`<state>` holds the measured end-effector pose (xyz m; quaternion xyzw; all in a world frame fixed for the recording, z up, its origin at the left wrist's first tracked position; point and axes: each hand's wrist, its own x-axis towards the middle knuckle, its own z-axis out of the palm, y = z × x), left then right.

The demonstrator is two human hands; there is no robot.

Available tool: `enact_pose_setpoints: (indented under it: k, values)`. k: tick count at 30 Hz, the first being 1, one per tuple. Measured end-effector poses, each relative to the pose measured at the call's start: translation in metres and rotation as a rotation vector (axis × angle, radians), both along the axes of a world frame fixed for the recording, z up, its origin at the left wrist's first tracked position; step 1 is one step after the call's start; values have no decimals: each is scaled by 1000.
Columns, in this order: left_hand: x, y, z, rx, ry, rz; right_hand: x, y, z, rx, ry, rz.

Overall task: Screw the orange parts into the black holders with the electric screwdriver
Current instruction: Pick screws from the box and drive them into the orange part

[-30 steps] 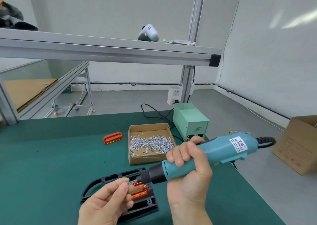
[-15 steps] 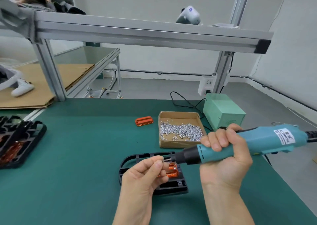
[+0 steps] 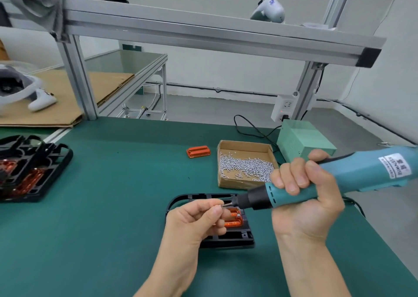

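A black holder (image 3: 228,240) lies on the green mat near me with an orange part (image 3: 234,219) seated in it. My right hand (image 3: 303,197) grips the teal electric screwdriver (image 3: 339,179), tilted almost level, its bit pointing left above the holder. My left hand (image 3: 196,219) pinches a small silver screw (image 3: 222,205) against the bit's tip. A loose orange part (image 3: 198,152) rests farther back. A cardboard box of screws (image 3: 245,165) stands beside it.
A stack of black holders with orange parts (image 3: 29,167) sits at the left edge. A pale green power box (image 3: 303,140) with cables stands behind the screw box. An aluminium frame (image 3: 203,34) crosses overhead, with posts at back left and right.
The view has swung left, bringing the left stack of holders into sight. My left hand stays at the bit's tip, and the screwdriver stays over the holder.
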<state>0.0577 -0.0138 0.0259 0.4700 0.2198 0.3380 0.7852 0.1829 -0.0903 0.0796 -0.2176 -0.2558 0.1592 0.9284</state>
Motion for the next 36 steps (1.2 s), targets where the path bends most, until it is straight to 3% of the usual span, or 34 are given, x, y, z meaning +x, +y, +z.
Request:
enact_pose_setpoints:
  k: [13,16,19,24,36]
  values:
    - [-10,13,-9,173,61,105,3,11,5,-44,-30,40]
    - [-26,26,-13,424,319,212,7,15,6,-96,-61,74]
    - [-39,34,-16,694,617,114,8,23,3,-176,-98,129]
    - [-35,33,-26,1010,829,-3,10,37,-1,-305,-157,194]
    - [-30,37,-41,1011,758,22,11,57,-5,-507,-308,235]
